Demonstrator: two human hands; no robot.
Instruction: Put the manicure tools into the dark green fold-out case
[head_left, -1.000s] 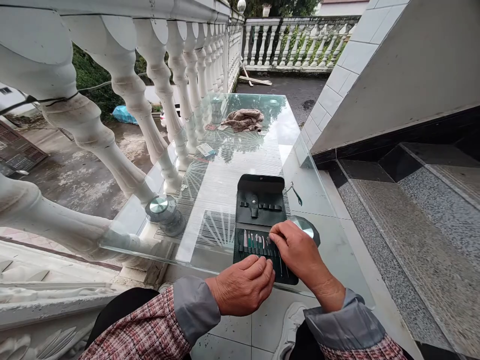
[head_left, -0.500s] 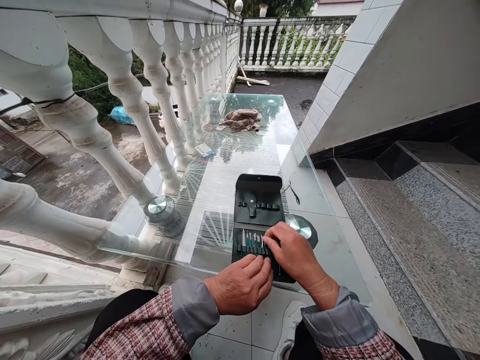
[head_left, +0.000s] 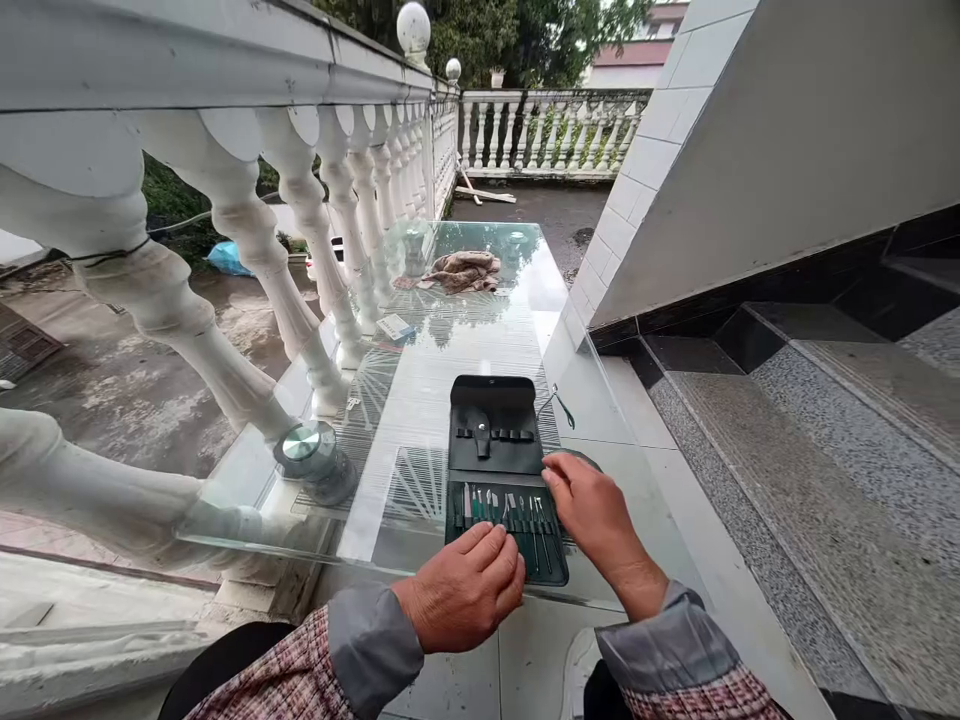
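A black manicure case [head_left: 493, 458] lies unfolded on the glass table [head_left: 300, 535]. Slim metal tools [head_left: 536, 510] stand side by side in the loops of its lower half. The upper half has bare loops and a strap with a snap. My left hand [head_left: 472, 585] is closed over the case's near edge, fingertips pressed together at the tools' lower ends; what they pinch is hidden. Beside the case's right edge is my right hand [head_left: 600, 515], fingers bent and slightly apart, with nothing visible in it. Green-handled nippers [head_left: 564, 410] lie right of the case.
A crumpled brown cloth [head_left: 465, 272] lies at the table's far end, with a small white-and-blue packet [head_left: 395, 327] nearer on the left. A white balustrade [head_left: 255, 270] runs along the left. Stone steps [head_left: 780, 470] rise on the right.
My right hand has drawn away from the tools to the case's right side, uncovering the tools there. The left hand stays at the near edge. The view has tilted up.
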